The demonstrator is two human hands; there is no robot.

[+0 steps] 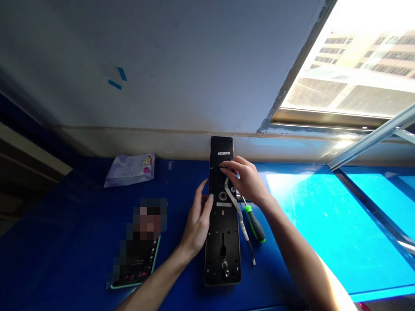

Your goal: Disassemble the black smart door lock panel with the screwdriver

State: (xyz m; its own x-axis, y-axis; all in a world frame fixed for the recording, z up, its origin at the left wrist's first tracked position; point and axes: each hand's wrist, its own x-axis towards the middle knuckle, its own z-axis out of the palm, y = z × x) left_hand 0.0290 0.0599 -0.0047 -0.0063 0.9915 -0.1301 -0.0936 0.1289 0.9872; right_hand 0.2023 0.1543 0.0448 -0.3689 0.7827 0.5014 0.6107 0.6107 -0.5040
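Trailing off the black panel (215,242), cable (238,209) nears screwdriver (256,225); left hand (198,220) grips panel; right hand (245,176) pinches, contents unclear.

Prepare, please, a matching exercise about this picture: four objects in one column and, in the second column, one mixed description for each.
1. Screwdriver
2. Cable
3. Pouch
4. Smartphone

A. Lavender, lying near the wall
B. Dark screen, pale teal edge
C. Green and dark grey handle
D. Wrapped in white, lying partly over the black panel

Pairs: 1-C, 2-D, 3-A, 4-B
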